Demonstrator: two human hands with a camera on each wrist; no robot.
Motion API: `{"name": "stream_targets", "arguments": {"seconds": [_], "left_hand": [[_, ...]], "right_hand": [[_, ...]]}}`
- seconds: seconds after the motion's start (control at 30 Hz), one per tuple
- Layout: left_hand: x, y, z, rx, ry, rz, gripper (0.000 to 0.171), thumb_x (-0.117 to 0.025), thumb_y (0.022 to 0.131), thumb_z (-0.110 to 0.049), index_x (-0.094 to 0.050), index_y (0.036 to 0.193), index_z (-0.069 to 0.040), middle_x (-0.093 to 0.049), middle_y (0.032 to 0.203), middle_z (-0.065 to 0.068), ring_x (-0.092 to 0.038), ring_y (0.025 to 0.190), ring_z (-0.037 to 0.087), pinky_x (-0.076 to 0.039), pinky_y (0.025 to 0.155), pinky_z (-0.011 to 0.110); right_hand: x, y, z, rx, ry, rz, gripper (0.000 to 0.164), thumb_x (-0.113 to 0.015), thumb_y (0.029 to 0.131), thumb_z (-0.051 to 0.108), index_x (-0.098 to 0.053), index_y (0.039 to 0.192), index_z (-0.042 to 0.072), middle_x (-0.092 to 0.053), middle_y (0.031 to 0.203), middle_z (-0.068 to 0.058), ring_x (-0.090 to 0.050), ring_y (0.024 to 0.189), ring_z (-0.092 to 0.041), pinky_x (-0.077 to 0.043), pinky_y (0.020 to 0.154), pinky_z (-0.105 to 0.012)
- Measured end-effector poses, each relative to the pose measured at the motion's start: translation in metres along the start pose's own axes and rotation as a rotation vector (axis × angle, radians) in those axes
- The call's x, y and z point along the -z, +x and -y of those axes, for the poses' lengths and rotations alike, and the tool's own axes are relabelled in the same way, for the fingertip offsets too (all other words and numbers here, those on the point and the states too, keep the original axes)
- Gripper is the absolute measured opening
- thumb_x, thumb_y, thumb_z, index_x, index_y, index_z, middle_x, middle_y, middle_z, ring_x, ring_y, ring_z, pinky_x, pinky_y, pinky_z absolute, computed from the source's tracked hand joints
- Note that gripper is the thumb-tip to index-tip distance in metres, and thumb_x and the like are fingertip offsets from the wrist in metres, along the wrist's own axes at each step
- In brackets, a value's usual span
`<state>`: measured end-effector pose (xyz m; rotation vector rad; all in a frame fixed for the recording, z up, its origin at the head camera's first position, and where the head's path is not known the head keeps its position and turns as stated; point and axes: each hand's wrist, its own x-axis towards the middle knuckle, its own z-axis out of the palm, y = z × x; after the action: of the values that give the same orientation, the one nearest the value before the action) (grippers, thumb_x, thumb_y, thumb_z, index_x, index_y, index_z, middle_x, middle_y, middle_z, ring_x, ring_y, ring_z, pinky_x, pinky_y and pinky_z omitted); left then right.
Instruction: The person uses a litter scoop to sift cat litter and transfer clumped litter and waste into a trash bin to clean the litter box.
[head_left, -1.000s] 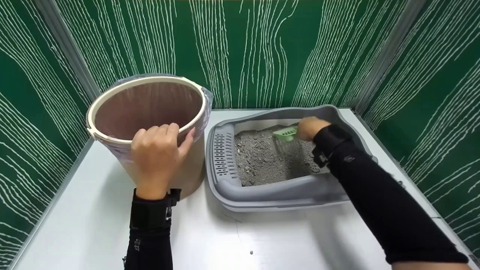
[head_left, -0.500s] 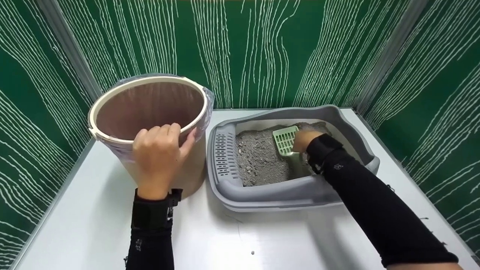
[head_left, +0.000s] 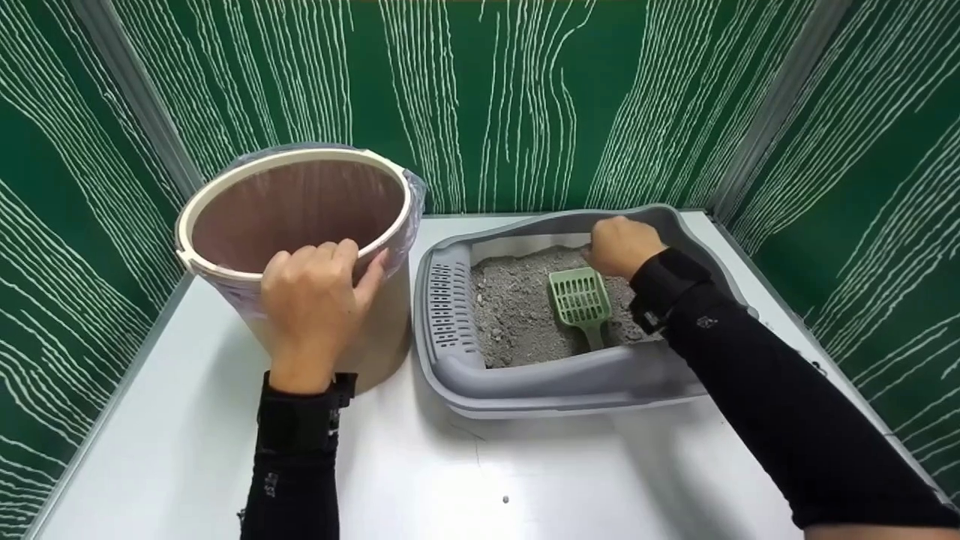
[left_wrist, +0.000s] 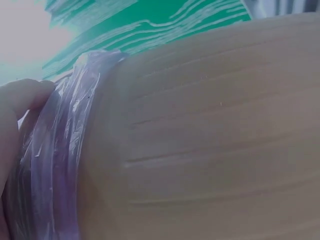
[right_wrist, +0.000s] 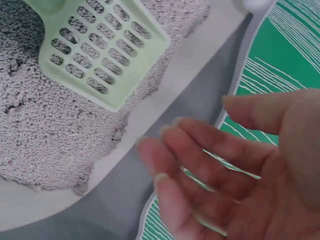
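My left hand (head_left: 313, 307) grips the near rim of a tan trash bin (head_left: 382, 322), its fingers over the edge and thumb along the outside. A clear plastic liner (left_wrist: 65, 145) is folded down over the bin's rim. To the right, a green slotted litter scoop (head_left: 581, 296) lies on the grey cat litter (head_left: 517, 307) inside a grey litter box (head_left: 555, 386). The scoop's handle points toward the box's near wall. My right hand (head_left: 626, 246) hovers just beyond the scoop, apart from it; in the right wrist view its fingers are loosely bent with nothing between them.
The bin and the litter box stand side by side on a white table (head_left: 420, 480). A small dark crumb (head_left: 505, 499) lies near the front. Green walls (head_left: 517, 97) with white lines enclose the back and both sides.
The right hand held the scoop above the litter and shook it, then turned it over. Now it has let go and moved up, leaving the scoop on the litter. The left hand stays put.
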<state>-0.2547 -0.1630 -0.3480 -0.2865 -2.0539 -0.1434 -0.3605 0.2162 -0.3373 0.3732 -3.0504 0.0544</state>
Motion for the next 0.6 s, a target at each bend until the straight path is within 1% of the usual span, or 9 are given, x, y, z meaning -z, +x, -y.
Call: {"name": "stream_targets", "arguments": {"seconds": [0.1,0.17,0.23,0.43,0.6], "left_hand": [[-0.006,0.004,0.011,0.013,-0.022,0.03,0.045,-0.062,0.095,-0.043,-0.053,0.067,-0.008,-0.051,0.056,0.01,-0.051,0.051,0.034,-0.033,0.052,0.044],[-0.011,0.007,0.02,0.021,-0.021,0.058,0.046,-0.061,0.096,-0.044,-0.054,0.067,-0.008,-0.051,0.056,0.01,-0.051,0.052,0.034,-0.034,0.053,0.044],[-0.016,0.01,0.03,0.033,-0.014,0.084,0.047,-0.059,0.096,-0.046,-0.054,0.067,-0.008,-0.051,0.056,0.01,-0.052,0.053,0.034,-0.035,0.054,0.045],[-0.029,0.017,0.061,0.079,0.023,0.15,0.051,-0.056,0.097,-0.049,-0.056,0.069,-0.007,-0.054,0.059,0.013,-0.055,0.057,0.038,-0.038,0.057,0.048],[-0.042,0.026,0.086,0.113,0.035,0.195,0.053,-0.055,0.097,-0.05,-0.055,0.069,-0.006,-0.055,0.06,0.016,-0.056,0.06,0.041,-0.039,0.06,0.05]], "right_hand": [[0.0,0.004,-0.001,-0.005,0.018,-0.032,0.038,-0.059,0.093,0.026,-0.049,0.061,0.009,-0.065,0.086,-0.025,-0.065,0.074,-0.043,-0.051,0.067,-0.06],[0.0,0.006,-0.001,-0.01,0.024,-0.037,0.039,-0.059,0.094,0.026,-0.047,0.06,0.01,-0.064,0.081,-0.021,-0.064,0.071,-0.039,-0.051,0.066,-0.058],[-0.001,0.008,0.0,-0.008,0.028,-0.038,0.04,-0.059,0.094,0.026,-0.046,0.059,0.011,-0.063,0.078,-0.019,-0.063,0.068,-0.037,-0.051,0.065,-0.057],[-0.001,0.011,0.004,-0.01,0.033,-0.018,0.038,-0.059,0.094,0.028,-0.05,0.063,0.009,-0.065,0.087,-0.024,-0.065,0.073,-0.039,-0.051,0.067,-0.057],[-0.003,0.011,-0.001,-0.033,0.034,0.006,0.037,-0.059,0.095,0.029,-0.052,0.066,0.007,-0.065,0.09,-0.024,-0.064,0.073,-0.038,-0.052,0.068,-0.057]]}}
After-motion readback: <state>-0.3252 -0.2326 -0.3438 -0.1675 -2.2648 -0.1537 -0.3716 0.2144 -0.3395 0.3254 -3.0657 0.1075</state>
